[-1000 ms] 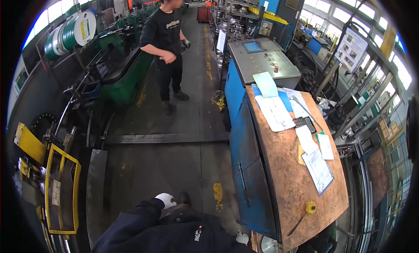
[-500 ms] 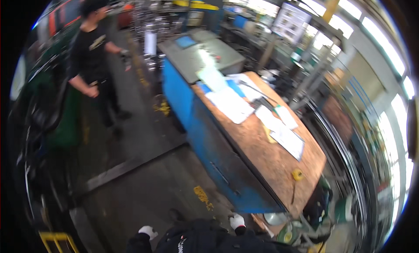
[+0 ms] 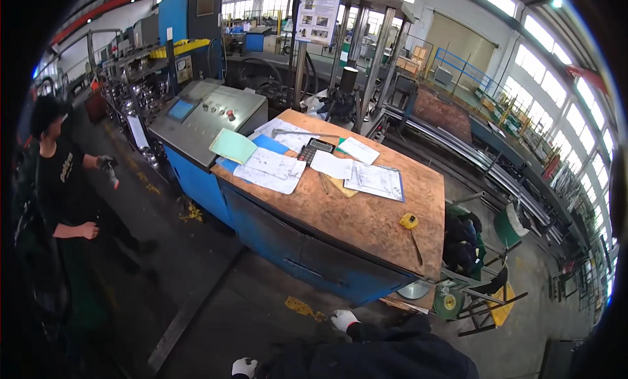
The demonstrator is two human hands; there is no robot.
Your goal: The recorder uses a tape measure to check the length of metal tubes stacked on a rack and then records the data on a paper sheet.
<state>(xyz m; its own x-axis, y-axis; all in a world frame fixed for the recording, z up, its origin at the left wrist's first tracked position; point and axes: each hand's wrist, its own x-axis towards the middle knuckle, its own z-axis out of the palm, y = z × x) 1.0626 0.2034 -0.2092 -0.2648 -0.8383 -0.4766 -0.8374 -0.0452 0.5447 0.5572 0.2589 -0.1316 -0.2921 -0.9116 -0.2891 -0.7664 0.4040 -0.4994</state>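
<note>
White gloves cover both of my hands, low in the view. My right hand [image 3: 343,320] hangs beside the lower front of a blue cabinet [image 3: 281,245], apart from it. Its fingers are loosely bent, with nothing seen in them. My left hand [image 3: 244,367] is at the bottom edge over the dark floor, loosely curled and seemingly without a thing in it. On the cabinet's worn wooden top [image 3: 327,212] lie drawing sheets [image 3: 271,170], a clipboard [image 3: 374,181], a calculator [image 3: 315,151], a caliper [image 3: 304,134] and a yellow tape measure [image 3: 409,221].
A control panel [image 3: 216,111] with a screen and a red button adjoins the wooden top. At the left a co-worker [image 3: 65,176] stands holding a tool. A stool with a yellow seat [image 3: 502,305] and a green drum [image 3: 510,225] stand right of the cabinet. Long metal bars [image 3: 484,163] lie behind.
My view has swung to the right and up, so the cabinet and co-worker now sit farther left. Both gloved hands stay low, and the desk things lie as before.
</note>
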